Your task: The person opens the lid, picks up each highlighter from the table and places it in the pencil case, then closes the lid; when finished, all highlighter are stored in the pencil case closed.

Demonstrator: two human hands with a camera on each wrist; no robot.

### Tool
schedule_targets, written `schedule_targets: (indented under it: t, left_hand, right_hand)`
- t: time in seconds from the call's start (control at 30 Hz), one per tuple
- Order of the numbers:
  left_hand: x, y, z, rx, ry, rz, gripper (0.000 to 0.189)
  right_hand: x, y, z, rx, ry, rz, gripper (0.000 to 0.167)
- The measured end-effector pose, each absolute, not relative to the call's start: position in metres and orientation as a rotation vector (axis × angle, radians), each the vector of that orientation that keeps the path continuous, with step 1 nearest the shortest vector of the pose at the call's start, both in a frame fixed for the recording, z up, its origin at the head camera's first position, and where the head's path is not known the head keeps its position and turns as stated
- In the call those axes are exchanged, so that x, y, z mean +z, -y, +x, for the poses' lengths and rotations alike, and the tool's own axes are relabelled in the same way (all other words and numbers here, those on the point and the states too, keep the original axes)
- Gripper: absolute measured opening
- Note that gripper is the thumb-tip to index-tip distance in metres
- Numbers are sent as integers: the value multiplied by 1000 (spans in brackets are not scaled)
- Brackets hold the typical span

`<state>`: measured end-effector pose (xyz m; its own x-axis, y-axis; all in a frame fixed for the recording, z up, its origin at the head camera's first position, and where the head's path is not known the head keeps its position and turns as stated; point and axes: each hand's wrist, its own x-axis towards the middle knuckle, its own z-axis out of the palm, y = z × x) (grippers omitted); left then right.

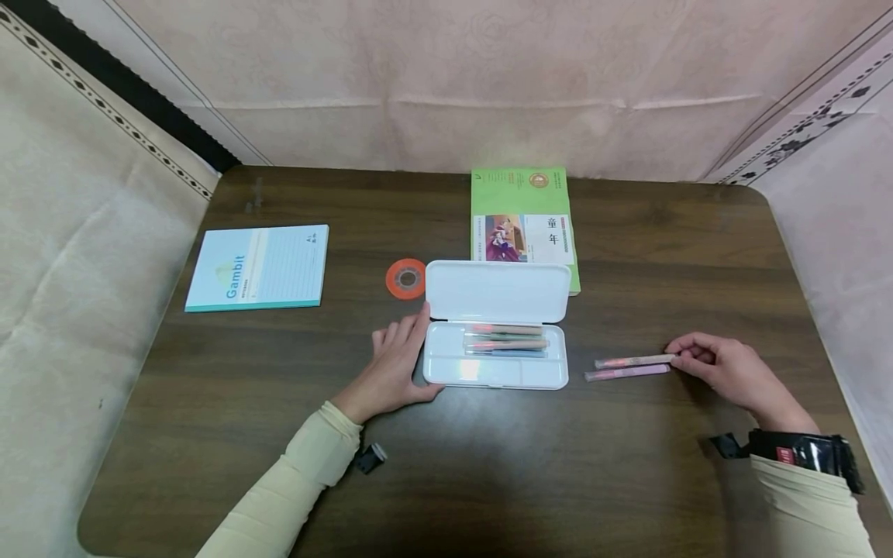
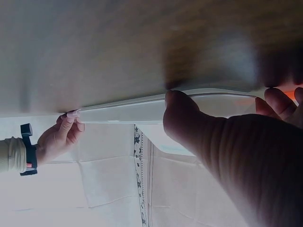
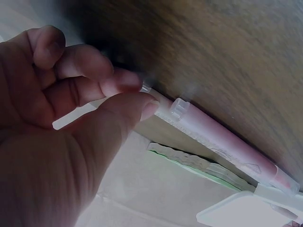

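Pencil case (image 1: 516, 377), white, lies on the counter (image 1: 488, 473) before you, lid (image 1: 498, 291) folded back, slim pens (image 1: 505, 346) inside. Your left hand (image 1: 394, 364) has its grip around the case's left end, thumb at the front edge. To the right, your right hand (image 1: 729, 373) has its grip together, thumb and finger pinching the end of a pale pen (image 1: 631, 361) just beside a pink pen (image 1: 628, 373). You seem to be picking up the pale one; next likely calls for a steady lift clear of its neighbour.
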<state>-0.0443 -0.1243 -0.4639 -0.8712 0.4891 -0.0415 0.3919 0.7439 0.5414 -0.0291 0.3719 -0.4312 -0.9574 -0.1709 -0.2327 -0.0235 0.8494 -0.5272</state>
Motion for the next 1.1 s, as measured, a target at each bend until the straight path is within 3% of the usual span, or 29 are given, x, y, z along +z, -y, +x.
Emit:
schedule_targets:
  t: [0.43,0.77,1.1]
  left_hand:
    - [-462,124,-44,806,-2749,693,120]
    - [-463,124,-44,821,-2755,702,119]
    - [-462,124,-44,815,-2761,707,119]
  right_hand:
    - [-420,-357,-27,-779,-2902,-246,3]
    - [-409,-279,-32,-891,-2879,-503,9]
    - [-411,-203,-37,-885,-2650,-490,5]
